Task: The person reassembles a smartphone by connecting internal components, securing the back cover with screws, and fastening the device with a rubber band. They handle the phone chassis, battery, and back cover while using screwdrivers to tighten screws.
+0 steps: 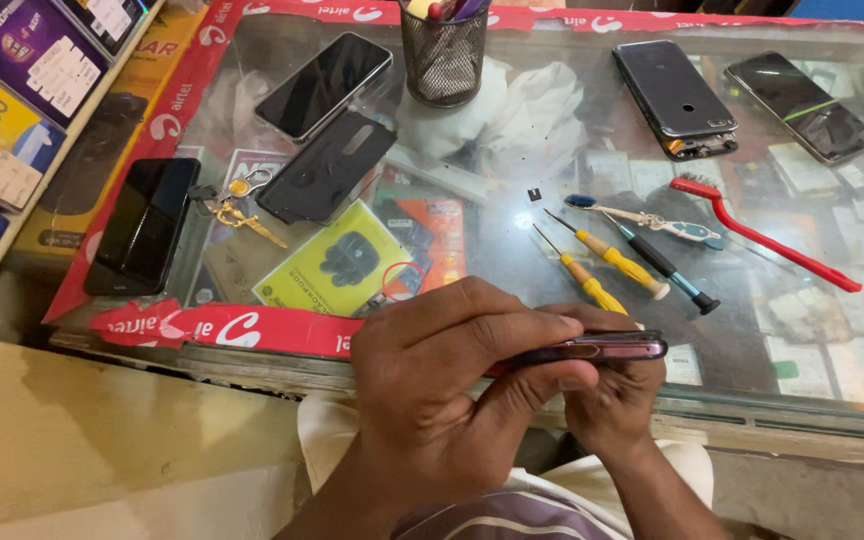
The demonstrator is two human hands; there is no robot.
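Glass counter [512, 170] spreads behind a phone [592, 349] held edge-on just over its near rim, long axis running left-right, left hand [442, 385] clasping its left end, right hand [612, 395] gripping from beneath, screwdrivers [607, 262] just beyond

Glass-topped counter [512, 230] w/ red tape edging [222, 328]; goods visible under the glass. Shelf of boxed stock [12, 90] at left. Beige ledge [102, 430] in front. Light bright, glare on glass.
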